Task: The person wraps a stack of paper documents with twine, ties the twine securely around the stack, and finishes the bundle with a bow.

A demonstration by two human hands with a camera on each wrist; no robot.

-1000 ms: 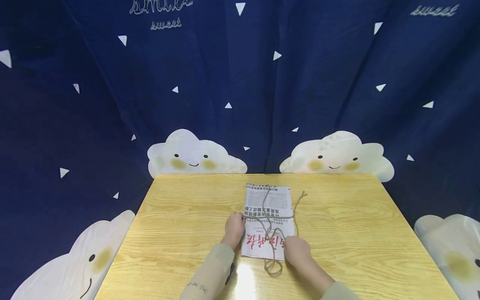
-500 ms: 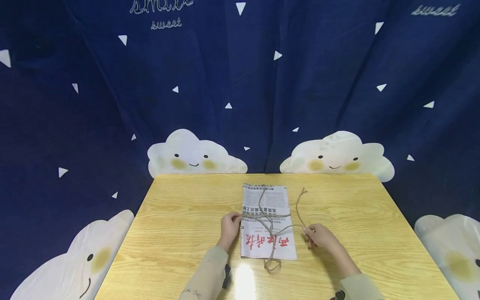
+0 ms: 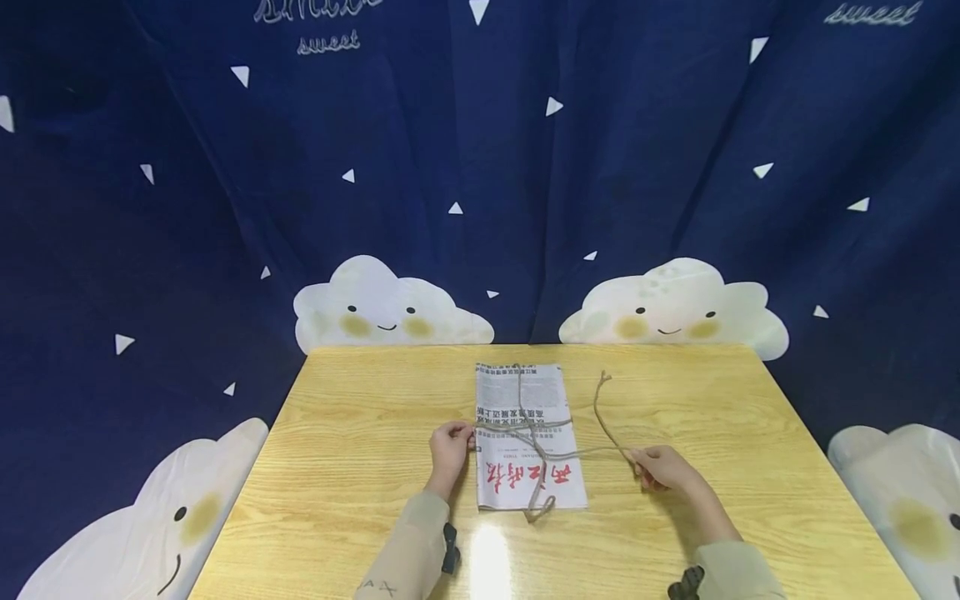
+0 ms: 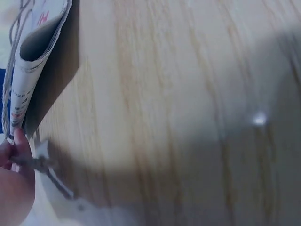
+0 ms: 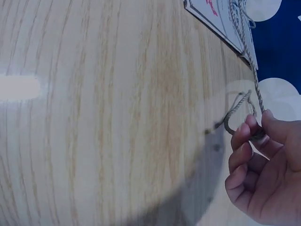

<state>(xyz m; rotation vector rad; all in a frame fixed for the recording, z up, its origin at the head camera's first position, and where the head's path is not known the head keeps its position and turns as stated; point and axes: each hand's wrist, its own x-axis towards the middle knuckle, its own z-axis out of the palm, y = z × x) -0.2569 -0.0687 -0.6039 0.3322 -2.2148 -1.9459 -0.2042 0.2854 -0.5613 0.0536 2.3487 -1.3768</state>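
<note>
A folded newspaper [image 3: 498,497] with red and black print lies on the table, its layered folded edge showing in the left wrist view. Thin brown twine [image 3: 592,451] crosses it both lengthwise and widthwise. At the paper's left edge, my left hand [image 3: 448,457] pinches the twine; a knotted end [image 4: 42,164] sticks out past its fingers. Off to the right, my right hand [image 3: 670,470] pinches another stretch between thumb and fingers, drawn nearly straight from the paper. A loose tail curves away behind that hand. A small loop [image 3: 542,507] sits at the paper's near edge.
The wooden table [image 3: 360,400] runs back to a dark blue curtain [image 3: 420,167] printed with white clouds and triangles. A bright light reflection lies on the tabletop in front of the paper.
My right hand has moved right from the paper's edge, pulling the twine straighter. The near loop has shrunk. The newspaper and my left hand have shifted slightly left.
</note>
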